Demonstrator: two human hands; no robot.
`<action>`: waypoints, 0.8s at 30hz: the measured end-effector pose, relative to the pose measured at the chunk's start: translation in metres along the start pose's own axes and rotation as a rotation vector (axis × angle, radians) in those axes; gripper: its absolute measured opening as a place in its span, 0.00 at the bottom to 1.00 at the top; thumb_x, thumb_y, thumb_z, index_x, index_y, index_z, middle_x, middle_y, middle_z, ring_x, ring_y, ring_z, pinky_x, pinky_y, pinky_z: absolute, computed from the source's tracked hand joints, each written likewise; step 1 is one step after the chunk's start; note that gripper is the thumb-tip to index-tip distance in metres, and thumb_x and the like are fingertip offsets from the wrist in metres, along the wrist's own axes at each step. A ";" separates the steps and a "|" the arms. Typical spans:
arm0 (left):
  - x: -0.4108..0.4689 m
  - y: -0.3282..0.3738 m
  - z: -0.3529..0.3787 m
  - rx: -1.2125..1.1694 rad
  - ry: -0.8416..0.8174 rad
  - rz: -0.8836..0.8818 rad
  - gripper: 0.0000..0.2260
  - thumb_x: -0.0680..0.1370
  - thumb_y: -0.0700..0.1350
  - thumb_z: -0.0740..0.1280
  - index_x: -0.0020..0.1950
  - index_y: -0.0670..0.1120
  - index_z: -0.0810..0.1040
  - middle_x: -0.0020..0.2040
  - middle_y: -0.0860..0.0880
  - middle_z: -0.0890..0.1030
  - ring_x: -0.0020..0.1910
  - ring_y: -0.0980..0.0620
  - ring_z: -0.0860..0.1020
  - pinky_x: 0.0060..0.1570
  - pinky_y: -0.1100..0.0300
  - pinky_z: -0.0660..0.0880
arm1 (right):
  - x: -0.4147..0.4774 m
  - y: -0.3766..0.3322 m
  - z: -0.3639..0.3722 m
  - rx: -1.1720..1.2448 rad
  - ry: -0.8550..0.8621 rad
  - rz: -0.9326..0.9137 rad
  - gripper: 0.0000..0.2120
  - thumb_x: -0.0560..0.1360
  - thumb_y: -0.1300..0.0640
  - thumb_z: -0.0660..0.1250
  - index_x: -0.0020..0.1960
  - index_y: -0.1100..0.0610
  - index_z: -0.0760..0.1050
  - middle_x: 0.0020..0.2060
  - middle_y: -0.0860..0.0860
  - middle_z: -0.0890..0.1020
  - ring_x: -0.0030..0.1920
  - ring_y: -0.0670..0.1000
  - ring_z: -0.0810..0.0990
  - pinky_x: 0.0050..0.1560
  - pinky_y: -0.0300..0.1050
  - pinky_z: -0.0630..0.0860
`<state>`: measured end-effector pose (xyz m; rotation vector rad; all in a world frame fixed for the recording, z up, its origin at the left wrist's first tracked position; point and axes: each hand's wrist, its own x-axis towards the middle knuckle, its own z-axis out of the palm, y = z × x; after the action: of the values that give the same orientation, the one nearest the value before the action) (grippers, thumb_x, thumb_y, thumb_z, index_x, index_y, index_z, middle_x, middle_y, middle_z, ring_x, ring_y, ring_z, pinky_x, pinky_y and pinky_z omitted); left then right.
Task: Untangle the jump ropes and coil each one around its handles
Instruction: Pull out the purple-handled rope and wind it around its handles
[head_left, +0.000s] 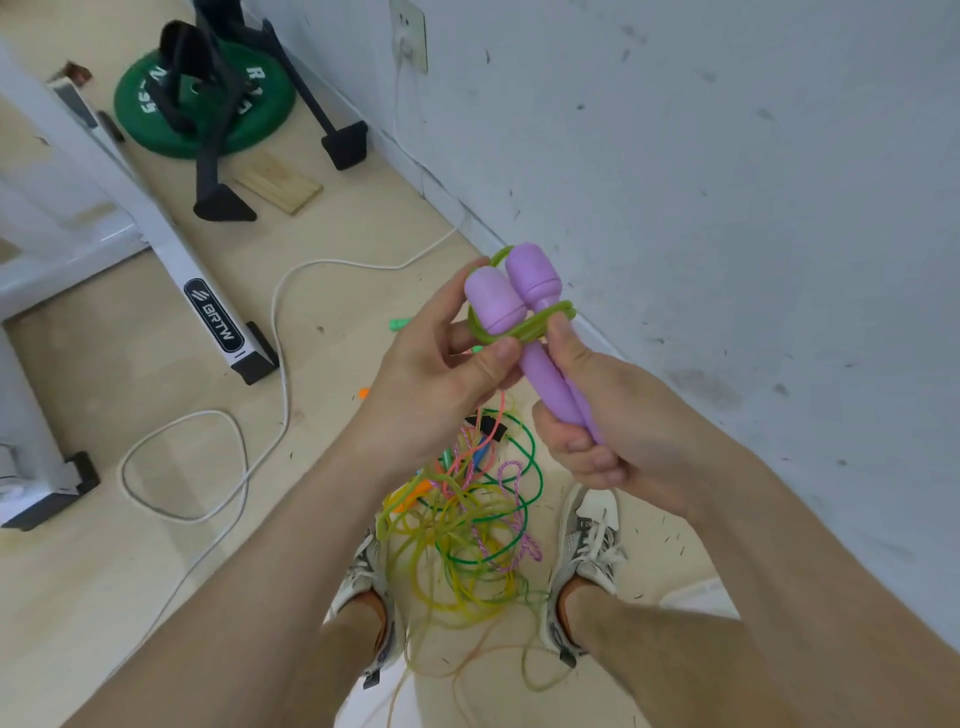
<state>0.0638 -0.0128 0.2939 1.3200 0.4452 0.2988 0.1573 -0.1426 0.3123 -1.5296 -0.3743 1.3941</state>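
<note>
Forearms: two bare arms reach forward from the bottom of the head view, meeting mid-frame.
Right hand: its fingers are curled tight around the lower shafts of two purple handles, held side by side and tilted up toward the wall; the thumb presses on the rope where it crosses them.
Left hand: thumb and fingers pinch the yellow-green rope just below the handle heads.
Task item: that rope loops around both handle necks, with only a few wraps made; the rest appears to drop into the pile below.
Tangle: on the floor between two pale sneakers lies a knotted heap of yellow-green, dark green, pink, braided purple and orange ropes.
Progress: judged early; one rope just begun, the others untouched.
Risk: pulling more rope upward could drag the whole heap and tighten its knots, since the strands look interlaced.
Risk: easing the thumb could let the few wraps spring off the smooth handles.
Risk: loose strands near the feet could snag a shoe.
Surroundings: a white cable snakes over the floor; a green weight plate sits farther back.
</note>
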 end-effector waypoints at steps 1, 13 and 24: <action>0.000 0.000 -0.001 0.000 -0.006 -0.002 0.26 0.77 0.36 0.65 0.73 0.46 0.64 0.40 0.52 0.82 0.30 0.55 0.71 0.27 0.69 0.67 | 0.000 0.001 -0.001 -0.020 0.003 -0.023 0.27 0.72 0.31 0.53 0.45 0.55 0.68 0.26 0.50 0.66 0.22 0.46 0.58 0.23 0.37 0.58; 0.003 0.002 0.003 0.131 -0.010 0.009 0.20 0.77 0.31 0.64 0.69 0.40 0.69 0.35 0.52 0.82 0.26 0.63 0.73 0.28 0.71 0.68 | 0.005 0.009 0.000 0.242 -0.051 -0.085 0.16 0.74 0.45 0.62 0.45 0.59 0.71 0.27 0.50 0.70 0.24 0.46 0.65 0.25 0.36 0.62; 0.004 -0.004 0.003 1.493 -0.102 0.086 0.09 0.78 0.54 0.62 0.50 0.51 0.77 0.40 0.47 0.77 0.43 0.44 0.75 0.37 0.54 0.66 | 0.014 0.015 -0.006 -0.657 0.463 -0.222 0.20 0.79 0.50 0.64 0.28 0.40 0.71 0.23 0.41 0.73 0.28 0.42 0.71 0.29 0.35 0.62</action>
<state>0.0685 -0.0149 0.2903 2.7945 0.5290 -0.1061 0.1614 -0.1415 0.2910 -2.1984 -0.7291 0.7299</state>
